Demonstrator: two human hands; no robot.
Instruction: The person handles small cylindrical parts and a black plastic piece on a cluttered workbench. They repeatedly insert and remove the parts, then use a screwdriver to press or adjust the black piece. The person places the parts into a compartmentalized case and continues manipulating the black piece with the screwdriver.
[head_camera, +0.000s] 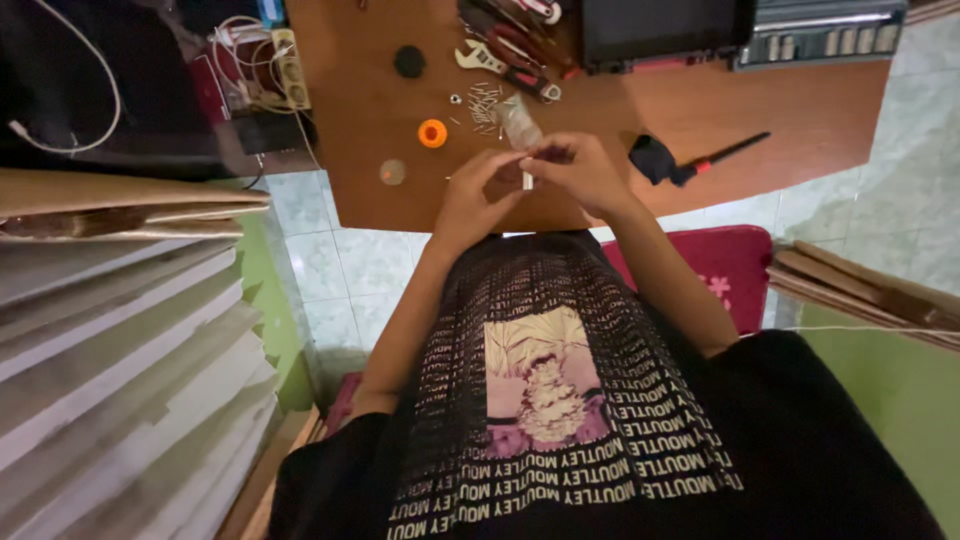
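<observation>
Over the near edge of the brown wooden table (700, 110), a small whitish cylindrical piece (527, 180) is pinched between the fingertips of the left hand (478, 195) and the right hand (575, 168), which are brought together. Just beyond them a small clear plastic bag (517, 120) and scattered thin metal pins (484, 103) are seen, with an orange round spool (432, 133) to the left

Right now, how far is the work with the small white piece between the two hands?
Done: a clear plastic bag lies at the table's middle, small pale screws spilled beside it. In hand: the left hand and right hand pinch one small white piece together; its kind is too small to tell. Left: the screw pile and the orange spool lie untouched.
</observation>
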